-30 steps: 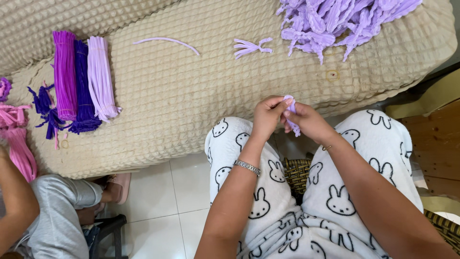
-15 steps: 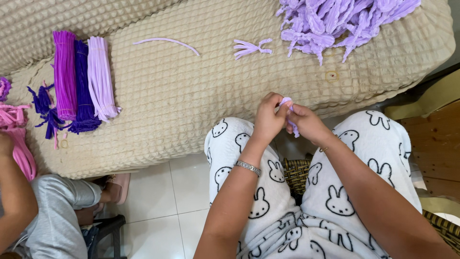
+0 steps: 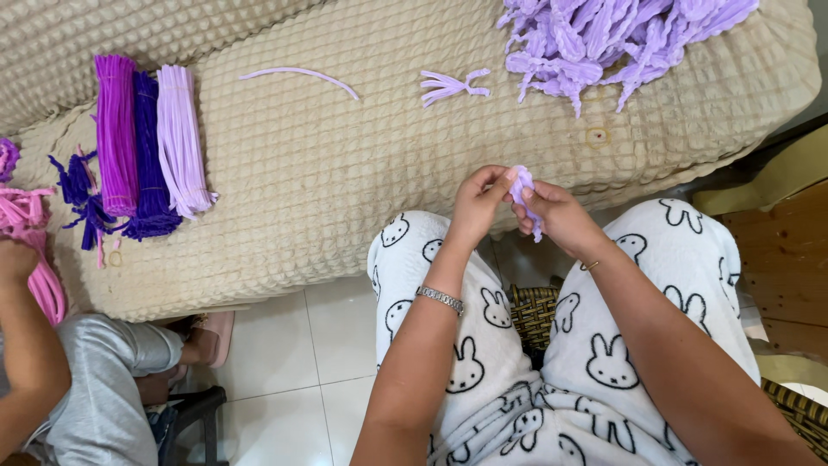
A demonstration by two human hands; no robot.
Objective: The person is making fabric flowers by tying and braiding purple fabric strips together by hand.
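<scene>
Both my hands meet above my knees, pinching one small lilac pipe-cleaner piece (image 3: 523, 185). My left hand (image 3: 477, 205) grips its upper end with the fingertips; a metal bracelet sits on that wrist. My right hand (image 3: 556, 216) holds its lower part, and a short tail hangs below the fingers. A finished lilac twist (image 3: 453, 85) lies on the beige quilted cushion (image 3: 345, 173) just beyond my hands. A big heap of similar lilac pieces (image 3: 604, 39) fills the cushion's far right.
Three bundles of straight pipe cleaners, magenta (image 3: 115, 129), dark purple (image 3: 148, 155) and pale lilac (image 3: 181, 138), lie at the left. A single curved lilac stem (image 3: 297, 76) lies mid-cushion. Another person's arm (image 3: 26, 345) and pink stems (image 3: 30, 242) are at the far left. A wicker basket (image 3: 530, 315) sits between my legs.
My hands have shifted slightly up and to the left while working the lilac piece; it now sits more tucked between the fingertips. Nothing on the cushion has moved.
</scene>
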